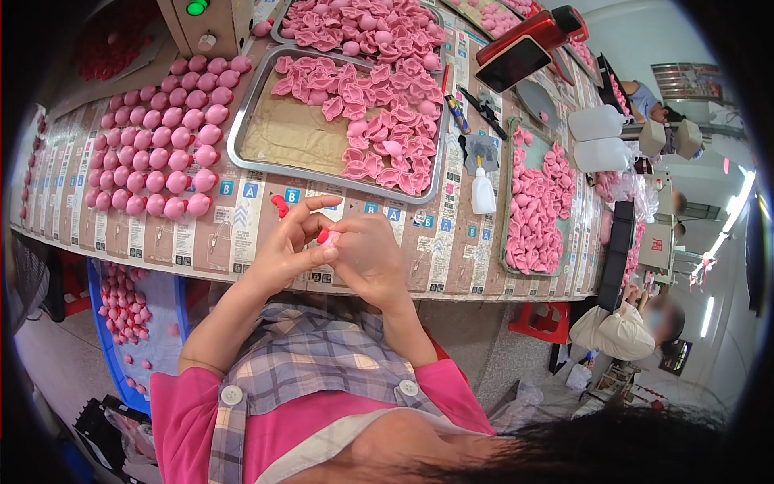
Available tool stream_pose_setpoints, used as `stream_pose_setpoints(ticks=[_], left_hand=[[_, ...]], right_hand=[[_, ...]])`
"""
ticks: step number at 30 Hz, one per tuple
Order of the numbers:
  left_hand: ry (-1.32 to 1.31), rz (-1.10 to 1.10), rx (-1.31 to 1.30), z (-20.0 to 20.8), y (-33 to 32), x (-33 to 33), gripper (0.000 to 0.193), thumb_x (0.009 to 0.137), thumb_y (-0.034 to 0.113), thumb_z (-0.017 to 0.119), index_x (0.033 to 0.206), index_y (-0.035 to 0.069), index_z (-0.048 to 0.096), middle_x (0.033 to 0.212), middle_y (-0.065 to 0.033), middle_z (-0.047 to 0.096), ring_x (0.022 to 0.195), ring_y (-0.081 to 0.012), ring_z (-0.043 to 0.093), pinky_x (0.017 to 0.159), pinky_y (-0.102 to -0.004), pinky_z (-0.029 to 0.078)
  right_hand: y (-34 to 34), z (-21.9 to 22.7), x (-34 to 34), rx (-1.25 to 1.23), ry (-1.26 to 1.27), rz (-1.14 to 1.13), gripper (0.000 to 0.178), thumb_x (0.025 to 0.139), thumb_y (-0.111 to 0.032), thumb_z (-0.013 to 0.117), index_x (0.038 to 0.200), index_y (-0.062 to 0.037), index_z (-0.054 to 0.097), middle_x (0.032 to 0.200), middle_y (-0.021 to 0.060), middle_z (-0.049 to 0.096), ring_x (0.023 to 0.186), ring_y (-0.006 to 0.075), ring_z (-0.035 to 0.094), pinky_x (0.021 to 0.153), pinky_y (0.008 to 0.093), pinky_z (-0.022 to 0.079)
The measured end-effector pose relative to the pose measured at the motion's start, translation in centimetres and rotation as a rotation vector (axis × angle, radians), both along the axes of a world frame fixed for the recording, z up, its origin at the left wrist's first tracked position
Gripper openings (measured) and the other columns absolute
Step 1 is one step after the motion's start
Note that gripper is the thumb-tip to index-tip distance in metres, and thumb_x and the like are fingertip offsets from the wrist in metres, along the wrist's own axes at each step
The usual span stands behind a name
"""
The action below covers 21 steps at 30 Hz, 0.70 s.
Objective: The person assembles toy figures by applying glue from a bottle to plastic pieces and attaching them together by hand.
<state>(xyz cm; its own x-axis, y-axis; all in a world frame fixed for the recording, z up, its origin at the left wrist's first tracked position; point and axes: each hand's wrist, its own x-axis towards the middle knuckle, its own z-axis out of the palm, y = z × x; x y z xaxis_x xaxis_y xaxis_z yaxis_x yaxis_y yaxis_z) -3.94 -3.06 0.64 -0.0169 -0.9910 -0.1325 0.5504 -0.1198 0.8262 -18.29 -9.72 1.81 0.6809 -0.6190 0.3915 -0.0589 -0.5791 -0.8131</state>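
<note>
In front of me, both hands meet over a small pink piece with a red tip (326, 237). My right hand (372, 256) is closed, pinching it. From the other side my left hand (282, 248) has its thumb and bent fingers around it, with the forefinger stretched out above. Most of the piece is hidden by the fingers. Just beyond my left hand, a small red piece (280, 206) lies on the table. A metal tray (294, 153) farther off carries thin pink shell-like pieces and several pink balls.
Rows of round pink pieces (160, 137) with red parts stand at the left. A green-rimmed tray (506, 234), a white squeeze bottle (483, 192) and a red device with a dark screen (516, 64) are at the right. Below the table edge sits a blue bin (165, 294). Another person (625, 327) works at right.
</note>
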Motion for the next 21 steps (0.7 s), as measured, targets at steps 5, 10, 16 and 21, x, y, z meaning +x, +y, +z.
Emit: stream_pose_setpoints(ticks=[5, 10, 16, 21], left_hand=[[0.002, 0.009, 0.001, 0.06, 0.02, -0.06, 0.057, 0.074, 0.01, 0.063, 0.122, 0.004, 0.032, 0.088, -0.003, 0.051, 0.084, -0.0099, 0.049, 0.074, -0.0234, 0.04], [-0.002, 0.005, 0.004, 0.05, -0.04, -0.02, 0.057, 0.074, 0.009, 0.063, 0.122, 0.004, 0.032, 0.088, -0.0028, 0.051, 0.084, -0.0097, 0.049, 0.075, -0.0233, 0.039], [0.0, 0.0, 0.003, 0.08, -0.06, -0.02, 0.058, 0.074, 0.009, 0.063, 0.122, 0.004, 0.032, 0.088, -0.0028, 0.051, 0.084, -0.0098, 0.049, 0.074, -0.0232, 0.04], [-0.007, 0.003, 0.002, 0.18, -0.09, 0.02, 0.058, 0.074, 0.009, 0.063, 0.122, 0.004, 0.032, 0.088, -0.0029, 0.051, 0.084, -0.0099, 0.049, 0.074, -0.0231, 0.04]], right_hand=[[-0.13, 0.15, 0.08, -0.048, 0.007, 0.014, 0.034, 0.056, 0.0, 0.065, 0.088, -0.0096, 0.056, 0.094, 0.0038, 0.054, 0.085, 0.0242, 0.049, 0.074, 0.0343, 0.039], [-0.05, 0.03, -0.03, 0.025, -0.007, -0.002, 0.025, 0.062, -0.003, 0.066, 0.085, -0.0106, 0.06, 0.094, 0.0047, 0.056, 0.085, 0.024, 0.048, 0.075, 0.0342, 0.037], [-0.13, 0.13, -0.04, -0.016, 0.003, 0.011, 0.034, 0.057, 0.0, 0.065, 0.088, -0.0104, 0.056, 0.095, 0.004, 0.054, 0.086, 0.0244, 0.048, 0.075, 0.034, 0.039], [-0.16, 0.25, -0.04, -0.026, 0.011, 0.01, 0.035, 0.057, 0.001, 0.065, 0.088, -0.0104, 0.056, 0.095, 0.004, 0.054, 0.086, 0.0244, 0.048, 0.074, 0.0339, 0.039]])
